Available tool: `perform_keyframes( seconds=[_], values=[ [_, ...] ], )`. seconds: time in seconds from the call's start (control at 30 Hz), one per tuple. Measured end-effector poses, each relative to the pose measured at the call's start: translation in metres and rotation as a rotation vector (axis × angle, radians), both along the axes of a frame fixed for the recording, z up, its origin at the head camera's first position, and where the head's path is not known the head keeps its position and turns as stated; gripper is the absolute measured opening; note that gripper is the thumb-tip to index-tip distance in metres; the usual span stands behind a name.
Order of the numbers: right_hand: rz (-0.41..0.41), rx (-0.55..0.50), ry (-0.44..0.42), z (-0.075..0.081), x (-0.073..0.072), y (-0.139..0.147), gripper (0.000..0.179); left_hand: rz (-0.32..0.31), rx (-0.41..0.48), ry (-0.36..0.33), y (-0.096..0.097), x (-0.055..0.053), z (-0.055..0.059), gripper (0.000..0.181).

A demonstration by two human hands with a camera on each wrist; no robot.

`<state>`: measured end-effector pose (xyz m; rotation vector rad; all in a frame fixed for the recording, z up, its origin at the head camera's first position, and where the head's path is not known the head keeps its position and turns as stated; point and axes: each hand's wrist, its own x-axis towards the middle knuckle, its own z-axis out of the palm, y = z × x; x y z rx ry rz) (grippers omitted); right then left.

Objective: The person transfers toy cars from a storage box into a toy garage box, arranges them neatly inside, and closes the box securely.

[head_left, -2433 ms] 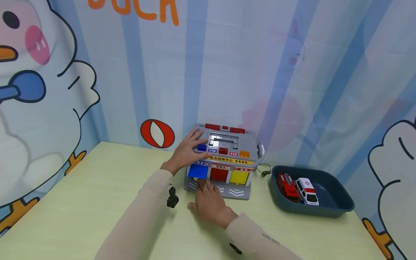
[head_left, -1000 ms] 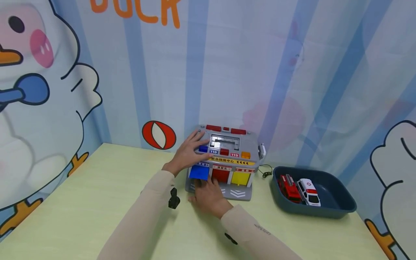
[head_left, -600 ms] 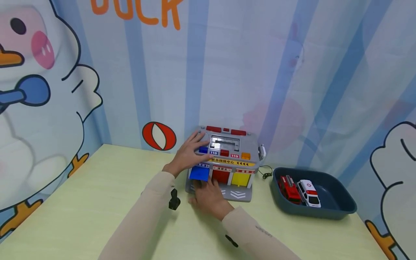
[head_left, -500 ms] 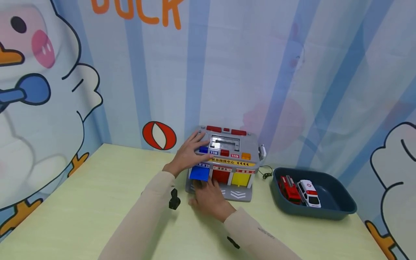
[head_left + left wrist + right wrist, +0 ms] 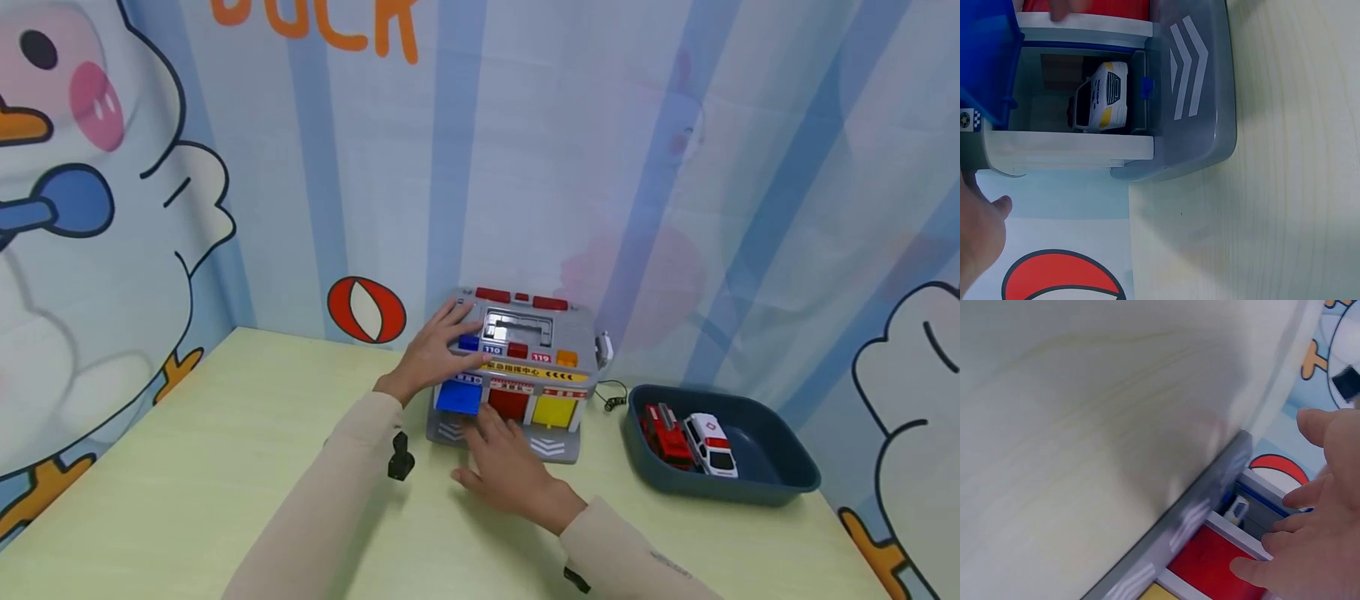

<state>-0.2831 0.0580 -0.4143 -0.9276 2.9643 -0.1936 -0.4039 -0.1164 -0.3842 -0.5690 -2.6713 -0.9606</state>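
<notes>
We are watching the left hand point(image 5: 432, 353) resting on the roof of the toy station point(image 5: 575, 333), its fingers spread and its thumb lying along the front edge. The right hand point(image 5: 513, 472) is reaching toward the front, fingers apart and nearly straight; whether they are touching the base point(image 5: 570, 447), we are unable to tell. The blue door point(image 5: 459, 397) is standing raised, and the white car point(image 5: 1100, 97) is sitting in that bay, nose facing out, close to the outer wall (the back wall is showing behind it). To the left, the worktop point(image 5: 262, 458) is stretching well out from the station; to the right, a tub point(image 5: 772, 489) is standing apart, holding a red truck point(image 5: 666, 437) and an ambulance point(image 5: 711, 447), with a cable point(image 5: 615, 402) lying between. We are reading 110 and 119 on the roof's front, Chinese writing ending in 指挥中心 on the yellow strip point(image 5: 542, 372), and cut-off orange letters point(image 5: 383, 29) on the curtain point(image 5: 525, 167).
</notes>
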Motion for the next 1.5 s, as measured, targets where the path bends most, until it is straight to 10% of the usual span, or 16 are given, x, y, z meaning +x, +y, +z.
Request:
perform_keyframes(
  seconds=[0.57,1.5],
  values=[
    [0.001,-0.087,0.008,0.026,0.022,0.016,0.082,0.011,0.003,0.009,0.002,-0.002,-0.002,0.07],
    [0.084,-0.023,-0.044,-0.001,0.013,-0.013,0.077,-0.013,0.047,-0.017,0.002,-0.001,-0.002,0.07]
  ],
)
